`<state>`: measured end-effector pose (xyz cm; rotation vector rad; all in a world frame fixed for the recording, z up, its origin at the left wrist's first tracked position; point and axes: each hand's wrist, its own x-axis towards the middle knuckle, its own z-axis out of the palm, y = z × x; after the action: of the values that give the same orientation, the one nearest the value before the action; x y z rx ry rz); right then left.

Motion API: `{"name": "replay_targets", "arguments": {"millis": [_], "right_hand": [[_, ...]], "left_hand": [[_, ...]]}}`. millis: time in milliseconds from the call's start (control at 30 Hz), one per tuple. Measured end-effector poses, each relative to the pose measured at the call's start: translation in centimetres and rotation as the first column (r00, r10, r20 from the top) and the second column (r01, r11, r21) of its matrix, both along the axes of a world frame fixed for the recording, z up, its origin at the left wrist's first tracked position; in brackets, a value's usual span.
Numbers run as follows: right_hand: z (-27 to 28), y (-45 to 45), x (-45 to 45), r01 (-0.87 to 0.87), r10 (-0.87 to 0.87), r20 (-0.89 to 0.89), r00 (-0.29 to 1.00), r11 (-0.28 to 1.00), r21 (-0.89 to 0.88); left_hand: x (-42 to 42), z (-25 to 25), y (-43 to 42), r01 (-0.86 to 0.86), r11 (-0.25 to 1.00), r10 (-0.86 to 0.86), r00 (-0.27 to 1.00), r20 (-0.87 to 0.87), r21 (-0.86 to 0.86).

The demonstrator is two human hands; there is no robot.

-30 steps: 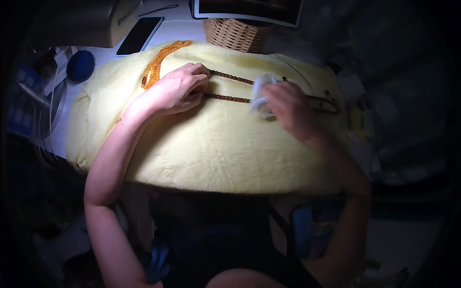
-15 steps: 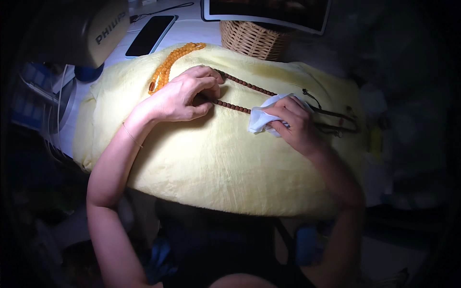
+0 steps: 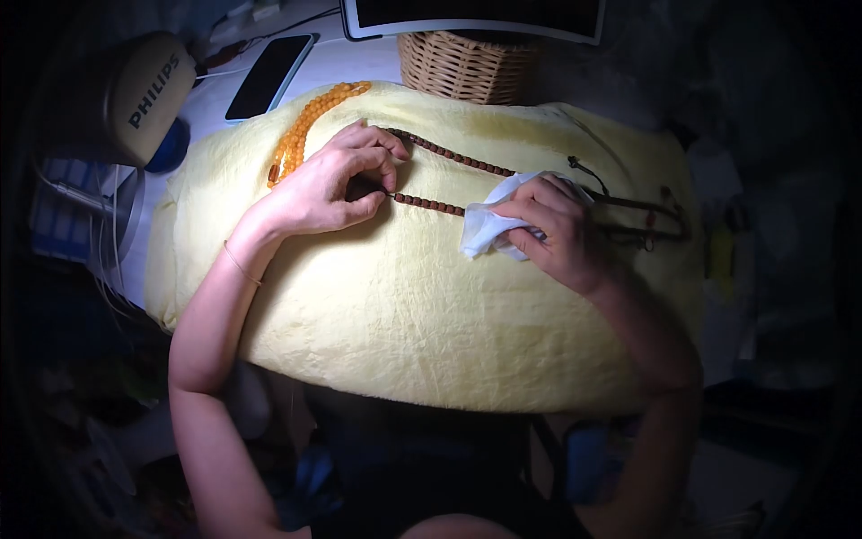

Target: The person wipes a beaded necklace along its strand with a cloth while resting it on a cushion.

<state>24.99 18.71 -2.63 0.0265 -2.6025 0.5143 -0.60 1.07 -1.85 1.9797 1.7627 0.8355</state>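
Note:
A loop of dark brown beads point(image 3: 429, 204) lies stretched across a pale yellow cloth point(image 3: 386, 305). My left hand point(image 3: 334, 184) pinches the left end of this bead string, fingers curled over it and hiding that part. In my right hand point(image 3: 561, 229) is a crumpled white wipe point(image 3: 492, 227), pressed over the lower strand, with the upper strand passing by its top edge. Past the wipe, the right end of the loop shows a dark cord with a small tassel-like end. Just up and left of my left hand rests a bundle of orange beads point(image 3: 310, 126).
A Philips lamp head point(image 3: 144, 99) stands at the upper left beside a phone point(image 3: 271, 77). Behind the cloth is a wicker basket point(image 3: 467, 70), with a dark screen point(image 3: 476, 16) above it. White cables point(image 3: 115, 225) hang at the left.
The whole view has shifted slightly. Both hands keep their grips; the lower strand of beads shows a little more cord by my left fingertips.

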Motion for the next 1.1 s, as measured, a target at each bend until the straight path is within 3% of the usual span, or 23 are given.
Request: {"name": "replay_targets", "arguments": {"millis": [167,1100], "right_hand": [[-0.1,-0.1,0.0,0.008,-0.008,0.005,1.000,1.000,0.016],[0.0,0.2,0.1,-0.033,0.033,-0.006,0.999,0.998,0.049]], "left_hand": [[0.6,0.0,-0.1,0.008,1.000,-0.006,0.997,-0.073,0.026],[1.0,1.0,-0.2,0.005,1.000,-0.002,0.992,-0.125,0.028]]}}
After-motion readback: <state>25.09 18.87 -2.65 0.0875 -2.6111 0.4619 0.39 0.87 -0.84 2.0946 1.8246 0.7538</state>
